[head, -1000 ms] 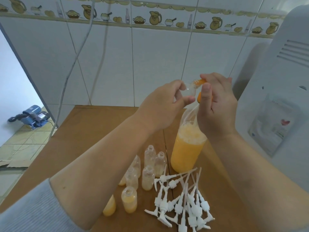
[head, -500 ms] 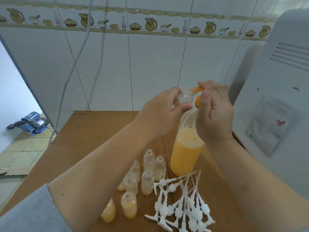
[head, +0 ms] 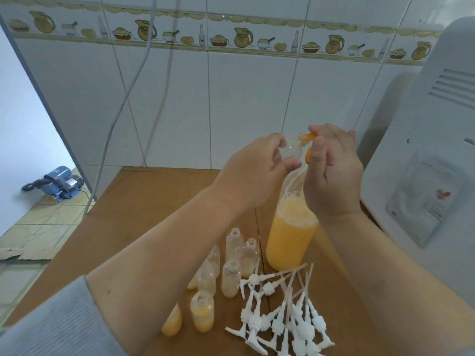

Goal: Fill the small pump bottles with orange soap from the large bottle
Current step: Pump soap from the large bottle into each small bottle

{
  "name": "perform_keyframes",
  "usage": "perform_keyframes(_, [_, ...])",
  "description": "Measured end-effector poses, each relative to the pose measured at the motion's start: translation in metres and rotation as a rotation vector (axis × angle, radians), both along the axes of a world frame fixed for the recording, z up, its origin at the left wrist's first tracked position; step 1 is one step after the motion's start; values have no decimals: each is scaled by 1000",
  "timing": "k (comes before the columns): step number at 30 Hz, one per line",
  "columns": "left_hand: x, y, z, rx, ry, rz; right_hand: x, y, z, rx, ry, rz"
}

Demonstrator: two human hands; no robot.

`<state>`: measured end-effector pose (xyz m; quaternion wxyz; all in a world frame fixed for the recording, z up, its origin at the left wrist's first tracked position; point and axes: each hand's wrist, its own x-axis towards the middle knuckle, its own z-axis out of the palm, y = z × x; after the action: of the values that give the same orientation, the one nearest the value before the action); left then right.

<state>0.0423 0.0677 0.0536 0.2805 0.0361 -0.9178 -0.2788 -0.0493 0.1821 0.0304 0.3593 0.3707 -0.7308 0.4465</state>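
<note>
Left hand (head: pixel 253 164) pinches a clear small pump bottle (head: pixel 290 152), held on its side above the worktop (head: pixel 144 201), neck toward the right hand (head: pixel 331 173). The right hand's fingers curl round an orange piece (head: pixel 308 136) at the bottle's mouth; what this piece is, a cap or a spout, cannot be told from this view. Below the hands stands the large bottle (head: pixel 291 242), upright and partly full of orange soap with foam on top, its neck hidden behind the right hand. Just left of it stands a cluster of small bottles (head: pixel 231 276), some clear, some holding a little soap; two fuller ones (head: pixel 202 314) stand nearer the viewer. A heap of white pump heads (head: pixel 285 312) lies in front of the large bottle, touching its base. A white appliance (head: pixel 437 155) bounds the worktop on the right, the tiled wall (head: pixel 205 104) at the back; the left half of the worktop is open, its edge falling to the floor, where a blue machine (head: pixel 60 182) sits. Compared with half a second earlier, the hands and held bottle keep the same grip and pose.
</note>
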Motion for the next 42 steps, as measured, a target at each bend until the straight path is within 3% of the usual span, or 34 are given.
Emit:
perform_keyframes(31, [-2,0,10,-81,11,61,1,5,16,-50,-48,35])
perform_keyframes(37, [-4,6,2,-90,18,45,2,3,-1,-30,-35,-60])
perform_keyframes(42, [-2,2,6,-85,3,51,8,6,10,-53,-75,14])
